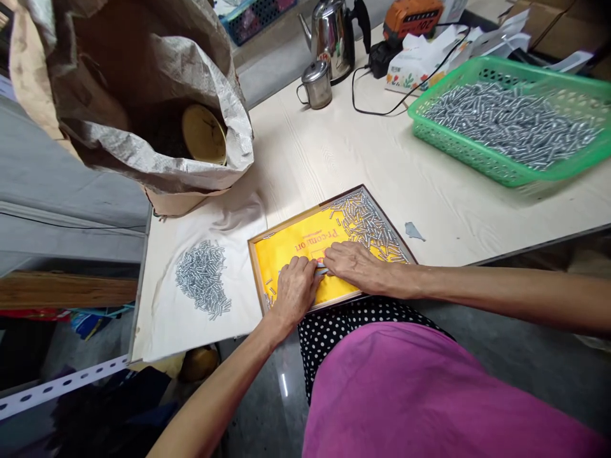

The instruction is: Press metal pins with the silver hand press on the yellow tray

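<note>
Both hands are over a shallow wooden-framed tray (285, 224) with a yellow bottom. My left hand (296, 286) has its fingers curled down near the tray's middle. Facing it, my right hand (354, 264) is bent the same way, thumbs and fingertips close together. A narrow grey bunch (323, 270), which looks like small metal pins lined up, is gripped between them; the fingers hide most of it. Loose metal pins (370, 222) are heaped in the tray's far right corner, and a few lie by its left edge.
Left of the tray, a pile of metal pins (203, 278) lies on a white cloth (165, 324). Behind it stands an open paper sack (191, 184) with a yellow scoop-like container inside. A green basket (477, 162) of pins, a lidded metal cup (317, 86) and a kettle (331, 38) are farther back.
</note>
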{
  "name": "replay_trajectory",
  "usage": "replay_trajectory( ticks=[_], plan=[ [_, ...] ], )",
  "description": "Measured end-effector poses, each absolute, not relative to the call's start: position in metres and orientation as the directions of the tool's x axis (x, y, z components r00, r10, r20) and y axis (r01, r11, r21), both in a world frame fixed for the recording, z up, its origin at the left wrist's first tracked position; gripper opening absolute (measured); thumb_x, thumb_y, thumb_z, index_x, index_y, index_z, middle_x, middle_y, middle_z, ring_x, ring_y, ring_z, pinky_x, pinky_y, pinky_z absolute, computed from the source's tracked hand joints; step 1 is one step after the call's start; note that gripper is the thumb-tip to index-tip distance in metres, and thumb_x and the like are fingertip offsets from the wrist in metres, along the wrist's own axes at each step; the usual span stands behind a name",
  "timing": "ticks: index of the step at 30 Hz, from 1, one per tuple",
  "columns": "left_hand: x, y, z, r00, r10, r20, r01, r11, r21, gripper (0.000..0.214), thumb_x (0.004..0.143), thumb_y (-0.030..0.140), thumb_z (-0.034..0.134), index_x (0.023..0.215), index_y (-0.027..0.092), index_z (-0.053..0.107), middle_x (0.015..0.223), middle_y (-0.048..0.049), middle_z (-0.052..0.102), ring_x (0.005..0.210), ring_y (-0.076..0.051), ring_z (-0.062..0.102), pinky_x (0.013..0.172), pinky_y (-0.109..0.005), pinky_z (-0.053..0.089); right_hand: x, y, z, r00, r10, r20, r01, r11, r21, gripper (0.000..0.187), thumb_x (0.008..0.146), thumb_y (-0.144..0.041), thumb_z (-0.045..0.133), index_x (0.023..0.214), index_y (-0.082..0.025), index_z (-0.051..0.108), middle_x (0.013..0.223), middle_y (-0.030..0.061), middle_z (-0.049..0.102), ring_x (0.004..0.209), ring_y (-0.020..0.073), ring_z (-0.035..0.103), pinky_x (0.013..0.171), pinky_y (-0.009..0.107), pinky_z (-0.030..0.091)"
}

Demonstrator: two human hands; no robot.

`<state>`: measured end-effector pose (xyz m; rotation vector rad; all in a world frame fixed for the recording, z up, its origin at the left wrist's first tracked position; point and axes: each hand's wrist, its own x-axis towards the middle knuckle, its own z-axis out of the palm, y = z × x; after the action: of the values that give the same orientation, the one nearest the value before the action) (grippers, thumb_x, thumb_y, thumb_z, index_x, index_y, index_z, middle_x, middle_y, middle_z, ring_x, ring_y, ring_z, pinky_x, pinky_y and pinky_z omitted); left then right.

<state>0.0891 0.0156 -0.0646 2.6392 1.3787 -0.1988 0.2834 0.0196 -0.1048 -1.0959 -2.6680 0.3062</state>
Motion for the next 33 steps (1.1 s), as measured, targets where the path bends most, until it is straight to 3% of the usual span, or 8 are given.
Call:
replay_trajectory(
  ticks=[5,8,10,14,18,21,26,33],
  plan=[
    [0.087,0.018,-0.068,0.558,0.813,-0.165,0.830,-0.547,0.110,0.027,0.095,0.031,0.059,0.119,0.018,0.059,0.105,-0.0105,0.065,0.101,-0.027,0.058,0.085,-0.040,0.052,0.283,0.023,-0.092,-0.649,0.756,0.081,0.710,0.641,-0.292,0.009,0.095,-0.020,0.058,0.097,-0.013,0.064,0.095,0.0107,0.065,0.089,0.0223,0.053,0.071,0.033,0.035],
    [0.081,0.014,-0.069,0.568,0.818,-0.089,0.821,-0.556,0.128,0.035,0.094,0.033,0.062,0.126,0.019,0.057,0.125,-0.0130,0.060,0.113,-0.028,0.056,0.095,-0.044,0.052,0.290,0.033,-0.087,-0.652,0.751,0.103,0.716,0.654,-0.244,0.039,0.087,-0.044,0.072,0.108,-0.012,0.065,0.108,0.0144,0.065,0.098,0.0274,0.052,0.077,0.037,0.037],
    [0.076,0.006,-0.070,0.597,0.801,-0.031,0.795,-0.587,0.152,0.024,0.096,0.031,0.059,0.117,0.021,0.062,0.136,-0.0128,0.055,0.125,-0.029,0.051,0.102,-0.047,0.049,0.296,0.041,-0.088,-0.673,0.729,0.125,0.689,0.680,-0.251,0.051,0.084,-0.054,0.073,0.113,-0.013,0.064,0.109,0.0135,0.065,0.099,0.0282,0.052,0.081,0.038,0.036],
    [0.076,-0.014,-0.072,0.666,0.746,0.021,0.729,-0.657,0.191,0.016,0.099,0.020,0.051,0.100,0.018,0.067,0.133,-0.0117,0.058,0.133,-0.027,0.046,0.110,-0.045,0.046,0.297,0.065,-0.098,-0.657,0.741,0.142,0.698,0.668,-0.259,0.018,0.097,-0.032,0.059,0.094,-0.017,0.068,0.092,0.0077,0.066,0.089,0.0228,0.052,0.079,0.036,0.030],
    [0.079,-0.025,-0.071,0.668,0.744,-0.004,0.726,-0.650,0.225,0.018,0.099,0.017,0.048,0.100,0.016,0.066,0.118,-0.0109,0.063,0.121,-0.024,0.053,0.104,-0.037,0.050,0.289,0.086,-0.102,-0.645,0.732,0.219,0.709,0.680,-0.185,0.021,0.098,-0.024,0.054,0.083,-0.018,0.067,0.083,0.0066,0.065,0.081,0.0210,0.050,0.076,0.035,0.026],
    [0.071,-0.020,-0.067,0.629,0.775,0.058,0.747,-0.624,0.230,0.018,0.099,0.021,0.050,0.105,0.017,0.067,0.120,-0.0106,0.062,0.115,-0.023,0.054,0.099,-0.037,0.051,0.284,0.078,-0.098,-0.626,0.733,0.267,0.721,0.674,-0.160,0.022,0.098,-0.022,0.052,0.082,-0.017,0.066,0.082,0.0068,0.065,0.082,0.0217,0.050,0.077,0.035,0.027],
    [0.035,0.024,-0.064,0.363,0.914,0.183,0.919,-0.383,0.094,0.025,0.099,0.015,0.047,0.115,0.019,0.066,0.117,-0.0110,0.064,0.104,-0.024,0.054,0.088,-0.038,0.053,0.281,0.015,-0.094,-0.643,0.694,0.324,0.619,0.720,-0.314,0.017,0.099,-0.031,0.055,0.093,-0.019,0.065,0.092,0.0059,0.065,0.085,0.0206,0.053,0.078,0.034,0.033],
    [0.028,0.092,-0.073,0.434,0.898,-0.075,0.888,-0.440,-0.129,0.026,0.098,0.013,0.046,0.115,0.016,0.065,0.114,-0.0097,0.066,0.104,-0.026,0.052,0.087,-0.036,0.048,0.273,-0.035,-0.111,-0.533,0.790,0.305,0.635,0.611,-0.473,0.015,0.101,-0.024,0.048,0.102,-0.021,0.063,0.092,0.0045,0.063,0.084,0.0207,0.054,0.076,0.034,0.038]
  ],
)
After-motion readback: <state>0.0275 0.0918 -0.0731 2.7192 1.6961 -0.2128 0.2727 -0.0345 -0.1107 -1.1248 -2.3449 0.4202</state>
